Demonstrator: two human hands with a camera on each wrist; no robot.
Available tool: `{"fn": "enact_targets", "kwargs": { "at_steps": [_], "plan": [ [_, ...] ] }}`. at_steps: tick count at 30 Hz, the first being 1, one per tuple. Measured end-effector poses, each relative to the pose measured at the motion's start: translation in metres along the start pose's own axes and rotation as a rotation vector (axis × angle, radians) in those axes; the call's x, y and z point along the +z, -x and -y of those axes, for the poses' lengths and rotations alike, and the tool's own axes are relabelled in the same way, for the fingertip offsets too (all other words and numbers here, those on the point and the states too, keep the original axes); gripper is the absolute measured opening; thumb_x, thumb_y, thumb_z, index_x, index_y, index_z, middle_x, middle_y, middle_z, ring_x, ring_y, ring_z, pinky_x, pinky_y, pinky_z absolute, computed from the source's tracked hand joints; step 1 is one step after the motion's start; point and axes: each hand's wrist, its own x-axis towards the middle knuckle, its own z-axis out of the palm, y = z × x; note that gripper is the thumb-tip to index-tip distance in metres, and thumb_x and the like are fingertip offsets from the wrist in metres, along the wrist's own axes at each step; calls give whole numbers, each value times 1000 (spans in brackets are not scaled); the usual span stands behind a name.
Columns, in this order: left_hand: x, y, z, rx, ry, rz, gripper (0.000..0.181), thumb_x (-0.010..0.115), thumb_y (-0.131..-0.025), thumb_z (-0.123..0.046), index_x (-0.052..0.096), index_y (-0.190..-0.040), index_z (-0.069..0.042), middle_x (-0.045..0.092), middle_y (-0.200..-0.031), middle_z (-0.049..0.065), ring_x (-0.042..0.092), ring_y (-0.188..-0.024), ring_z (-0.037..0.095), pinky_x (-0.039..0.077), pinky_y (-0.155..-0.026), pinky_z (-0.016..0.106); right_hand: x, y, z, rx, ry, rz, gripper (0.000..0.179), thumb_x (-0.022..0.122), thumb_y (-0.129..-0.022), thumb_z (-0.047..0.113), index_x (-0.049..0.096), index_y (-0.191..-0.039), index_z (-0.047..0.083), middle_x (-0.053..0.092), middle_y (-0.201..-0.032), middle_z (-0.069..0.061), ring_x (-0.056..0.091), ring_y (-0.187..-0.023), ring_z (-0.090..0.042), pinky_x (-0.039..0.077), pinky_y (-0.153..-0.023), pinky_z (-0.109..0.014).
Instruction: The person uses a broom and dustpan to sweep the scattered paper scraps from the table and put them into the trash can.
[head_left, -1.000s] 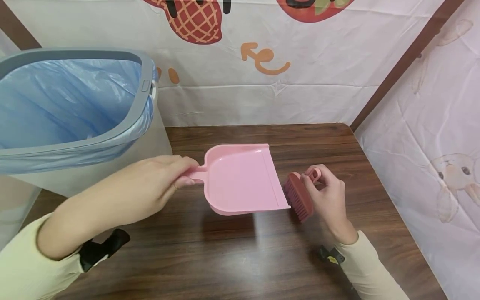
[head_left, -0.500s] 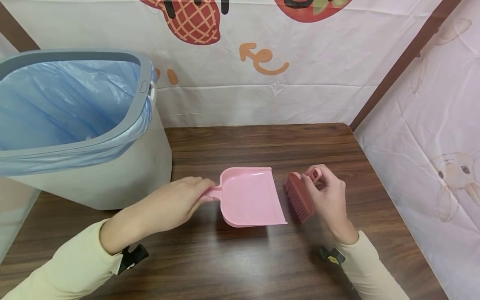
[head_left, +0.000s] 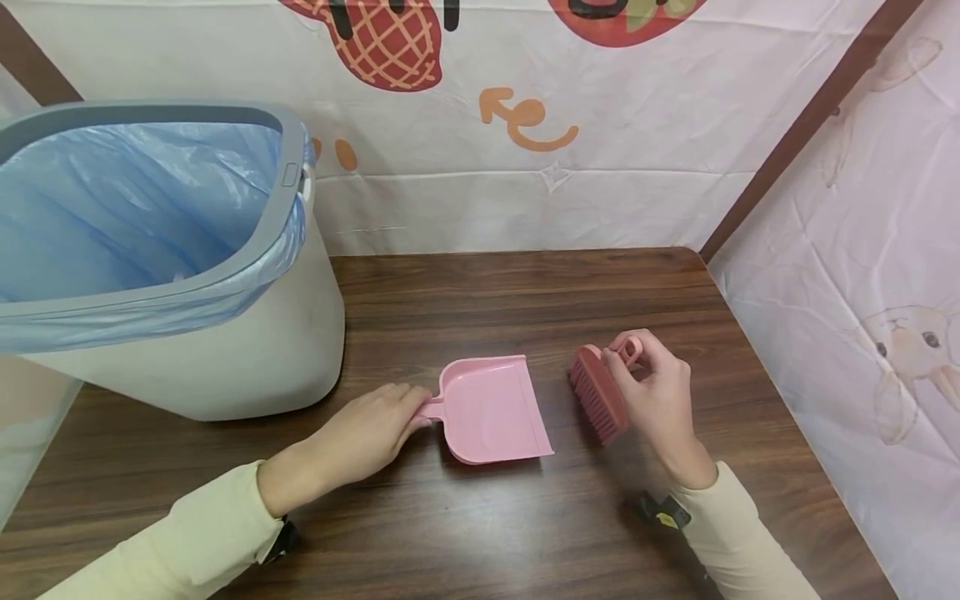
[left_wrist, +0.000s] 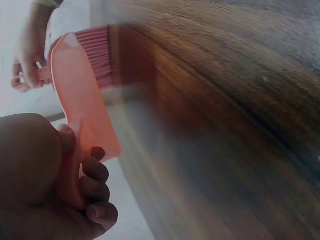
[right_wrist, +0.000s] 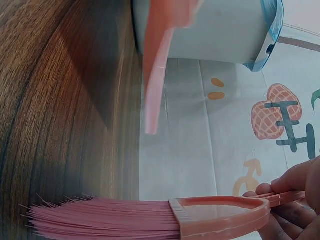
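In the head view my left hand grips the short handle of a pink dustpan, its wide lip facing right. Wood shows below the pan in the left wrist view, where the dustpan is seen edge-on, held just above the table with fingers curled round the handle. To the right, my right hand pinches the looped handle of a reddish-pink hand brush. Its bristles point down at the tabletop; whether they touch it I cannot tell. A small gap separates brush and dustpan lip.
A light bin with a grey rim and a blue liner bag stands at the left on the dark wooden table. Printed cloth hangs behind the table, and more on the right.
My left hand has brought the dustpan down and nearer to me, after an early shift right and a slight return left. The bin's lower part is uncovered. Right hand and brush stay put.
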Motion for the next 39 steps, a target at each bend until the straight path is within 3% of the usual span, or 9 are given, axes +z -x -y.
{"fn": "enact_targets", "kwargs": {
  "at_steps": [7, 16, 27, 31, 34, 39],
  "plan": [
    [15, -3, 4, 53, -12, 24, 23, 64, -101, -22, 63, -117, -5, 65, -98, 4, 64, -91, 23, 55, -80, 42, -2, 1, -1, 2, 13, 5, 13, 76, -88, -3, 66, -92, 4, 72, -83, -6, 64, -70, -4, 52, -61, -12],
    [33, -7, 4, 60, -18, 46, 24, 62, -102, -22, 62, -118, -4, 64, -97, 5, 64, -90, 24, 54, -79, 42, -6, 1, 0, 4, 18, 21, 13, 76, -88, -3, 66, -93, 4, 72, -84, -7, 64, -71, -5, 53, -61, -12],
    [39, -12, -1, 63, -83, 32, 25, 64, -101, -24, 63, -115, -4, 61, -89, 6, 63, -84, 26, 52, -74, 44, -8, 1, 4, -37, 44, 31, 14, 77, -86, -4, 68, -90, 6, 70, -81, -3, 61, -66, -6, 50, -59, -13],
    [38, -15, -2, 70, -80, 16, 26, 65, -100, -24, 63, -117, -4, 61, -86, 7, 63, -81, 28, 52, -71, 45, -9, 4, 7, -192, 5, 70, 16, 75, -84, -7, 70, -89, 8, 71, -82, -3, 62, -71, -7, 50, -66, -12],
    [37, -17, -3, 63, -79, 26, 25, 65, -100, -24, 64, -117, -5, 62, -86, 7, 64, -81, 29, 52, -71, 46, -5, 5, 8, -413, -110, 152, 4, 73, -93, 4, 71, -90, 6, 73, -85, -6, 67, -77, -14, 51, -77, -14],
    [35, -20, -5, 35, -68, 59, 23, 64, -101, -25, 65, -115, -7, 65, -90, 7, 66, -86, 29, 53, -75, 47, 9, 6, 8, -744, -299, 308, 23, 61, -104, 18, 71, -93, 1, 74, -89, -9, 72, -82, -25, 54, -89, -24]
  ]
}}
